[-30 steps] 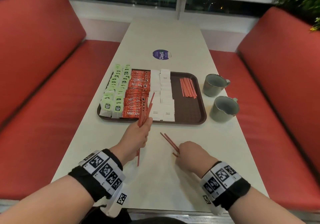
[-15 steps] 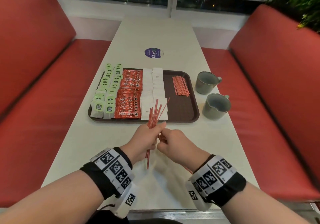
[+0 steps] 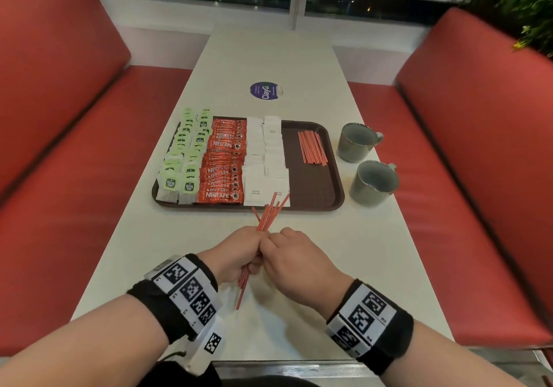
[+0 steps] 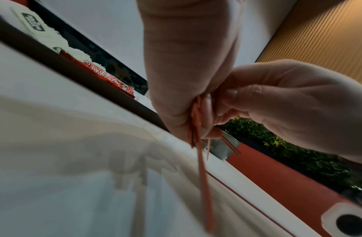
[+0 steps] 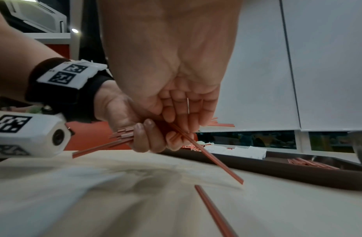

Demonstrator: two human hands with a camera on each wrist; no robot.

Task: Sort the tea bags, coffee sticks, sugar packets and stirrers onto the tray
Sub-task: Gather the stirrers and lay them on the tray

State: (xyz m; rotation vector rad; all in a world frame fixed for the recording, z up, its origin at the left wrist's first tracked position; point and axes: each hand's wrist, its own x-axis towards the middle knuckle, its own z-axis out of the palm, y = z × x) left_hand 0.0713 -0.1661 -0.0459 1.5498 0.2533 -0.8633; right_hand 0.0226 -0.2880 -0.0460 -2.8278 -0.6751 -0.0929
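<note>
A bundle of thin red plastic stirrers [image 3: 267, 215] stands tilted in the left hand [image 3: 236, 255], whose fingers are curled round its middle just in front of the tray's near edge; the upper ends fan out over the rim towards the sugar packets, the lower ends point down at the table. The right hand [image 3: 294, 262] presses against the left, fingers bent inward onto the same bundle; the right wrist view shows one long stirrer [image 5: 211, 158] slanting out from between its fingers, though blur leaves it unclear how firmly that hand grips. A single red stirrer [image 5: 213, 210] lies flat on the table beneath the right hand.

On the dark brown rectangular plastic tray [image 3: 314, 187], the goods sit in rows: green-tagged tea bags [image 3: 185, 159] at the left edge, red Nescafé coffee sticks [image 3: 223, 165] beside them, white paper sugar packets [image 3: 266, 162] next, then a bare strip, and a flat pile of red stirrers [image 3: 312, 147] near the far right corner.

Two grey-green ceramic mugs [image 3: 372, 181] stand just right of the tray on the long white table [image 3: 299, 57]. A round purple sticker [image 3: 264, 90] lies beyond the tray. Red upholstered benches [image 3: 74, 117] flank the table. Both wrists wear black bands with white coded markers [image 3: 190, 292].
</note>
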